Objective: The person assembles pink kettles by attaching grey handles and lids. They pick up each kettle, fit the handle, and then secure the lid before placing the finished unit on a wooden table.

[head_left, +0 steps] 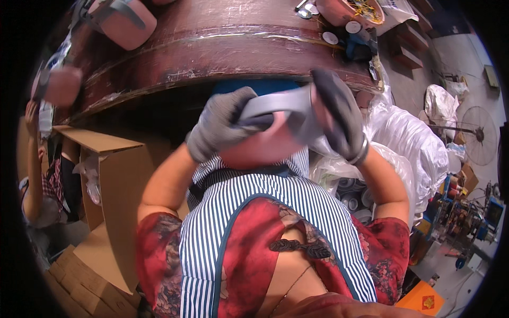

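Note:
A pink jug with a grey handle (257, 149) is held on its side over my lap, just off the table's near edge. Gloved in grey, my left hand (218, 126) is wrapped around the handle. My right hand (341, 119), in a glove with a dark palm side, presses against the jug's right end. That end is blurred by motion, so its details cannot be made out. A similar pink jug (126, 26) with a grey handle rests on the table at the upper left.
The worn brown table (228, 55) spans the front. An open cardboard box (124, 206) stands to my left, beyond it another person's arm (33, 180) near a pink jug (58, 86). At right are a plastic bag of grey round parts (350, 193) and a pink bowl (339, 13).

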Motion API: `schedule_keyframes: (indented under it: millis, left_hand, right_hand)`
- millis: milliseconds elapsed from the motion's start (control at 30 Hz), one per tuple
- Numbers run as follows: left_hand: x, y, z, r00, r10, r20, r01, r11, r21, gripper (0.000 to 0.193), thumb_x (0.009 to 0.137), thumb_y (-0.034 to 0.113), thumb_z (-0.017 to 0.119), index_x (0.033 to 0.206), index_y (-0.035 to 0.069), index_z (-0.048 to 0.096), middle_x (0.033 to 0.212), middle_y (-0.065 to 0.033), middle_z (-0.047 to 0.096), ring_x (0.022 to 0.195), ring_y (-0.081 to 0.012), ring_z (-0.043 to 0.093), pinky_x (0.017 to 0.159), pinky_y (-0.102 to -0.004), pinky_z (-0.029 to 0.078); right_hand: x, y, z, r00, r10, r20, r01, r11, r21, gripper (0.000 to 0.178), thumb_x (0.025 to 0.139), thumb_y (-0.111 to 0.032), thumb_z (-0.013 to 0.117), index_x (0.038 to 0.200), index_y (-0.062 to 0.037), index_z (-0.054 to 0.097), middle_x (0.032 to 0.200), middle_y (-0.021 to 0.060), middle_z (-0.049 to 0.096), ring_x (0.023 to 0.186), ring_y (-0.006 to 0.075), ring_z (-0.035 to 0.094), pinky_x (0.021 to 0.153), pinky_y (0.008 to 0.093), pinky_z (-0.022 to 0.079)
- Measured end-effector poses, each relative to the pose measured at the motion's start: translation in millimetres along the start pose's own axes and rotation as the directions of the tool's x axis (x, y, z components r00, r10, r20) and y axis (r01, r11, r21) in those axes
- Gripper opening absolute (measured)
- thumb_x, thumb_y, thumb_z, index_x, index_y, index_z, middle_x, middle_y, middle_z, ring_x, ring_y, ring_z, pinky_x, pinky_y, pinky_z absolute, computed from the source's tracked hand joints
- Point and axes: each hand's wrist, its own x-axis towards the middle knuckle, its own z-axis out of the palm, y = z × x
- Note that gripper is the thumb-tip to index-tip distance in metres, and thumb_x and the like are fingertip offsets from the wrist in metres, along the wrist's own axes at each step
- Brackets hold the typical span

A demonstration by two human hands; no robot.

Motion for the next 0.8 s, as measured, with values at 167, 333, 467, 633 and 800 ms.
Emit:
schedule_keyframes:
  millis: [167, 333, 467, 633, 800]
  left_hand:
    - [0, -22, 72, 0.991, 0.134, -0.017, -0.107, 0.861, 0.497, 0.049, 0.081, 0.037, 0.078, 0.112, 0.002, 0.065, 0.094, -0.0149, 0.068, 0.083, -0.0316, 0.068, 0.077, -0.0402, 0.054]
    - [5, -22, -27, 0.948, -0.17, 0.27, 0.269, 0.882, -0.387, 0.04, 0.082, 0.031, 0.075, 0.106, 0.001, 0.063, 0.08, 0.0003, 0.059, 0.073, -0.0064, 0.056, 0.062, -0.0247, 0.046]
    - [9, -26, -11, 0.938, -0.09, 0.335, 0.247, 0.851, -0.463, 0.039, 0.08, 0.033, 0.076, 0.1, 0.003, 0.06, 0.079, 0.0014, 0.058, 0.069, -0.0055, 0.053, 0.06, -0.021, 0.043]
    - [-25, -14, 67, 0.973, -0.037, -0.229, 0.081, 0.98, 0.184, 0.054, 0.089, 0.039, 0.072, 0.118, -0.004, 0.058, 0.083, -0.0133, 0.065, 0.068, -0.0208, 0.063, 0.063, -0.0332, 0.052]
    - [-11, -32, 36, 0.893, -0.384, -0.234, 0.344, 0.919, -0.194, 0.023, 0.097, 0.021, 0.067, 0.106, 0.004, 0.055, 0.073, 0.0017, 0.054, 0.06, -0.0048, 0.047, 0.053, -0.0216, 0.038]
  right_hand:
    - [-35, 77, 59, 0.909, 0.319, 0.268, -0.387, 0.885, 0.258, 0.05, 0.099, -0.034, 0.053, 0.135, 0.0009, 0.048, 0.143, 0.0264, 0.047, 0.131, 0.04, 0.048, 0.106, 0.0412, 0.042]
    - [-4, 4, -50, 0.968, -0.088, 0.235, 0.075, 0.995, 0.065, 0.081, 0.084, -0.068, 0.054, 0.139, -0.0086, 0.055, 0.149, 0.0259, 0.044, 0.139, 0.0484, 0.039, 0.111, 0.0559, 0.035]
    - [8, -17, -38, 0.86, -0.449, 0.242, 0.453, 0.891, 0.04, 0.071, 0.078, -0.058, 0.056, 0.128, -0.0092, 0.065, 0.14, 0.022, 0.054, 0.127, 0.0468, 0.053, 0.105, 0.0546, 0.043]
    - [-9, 61, 36, 0.953, 0.204, 0.225, -0.301, 0.742, 0.6, 0.058, 0.107, -0.046, 0.035, 0.144, -0.004, 0.05, 0.14, 0.0159, 0.056, 0.127, 0.0314, 0.055, 0.11, 0.0407, 0.039]
    - [27, 148, 79, 0.86, 0.459, 0.224, -0.509, 0.73, 0.457, 0.057, 0.1, -0.048, 0.05, 0.139, -0.0063, 0.055, 0.139, 0.0129, 0.058, 0.124, 0.0284, 0.055, 0.104, 0.039, 0.043]
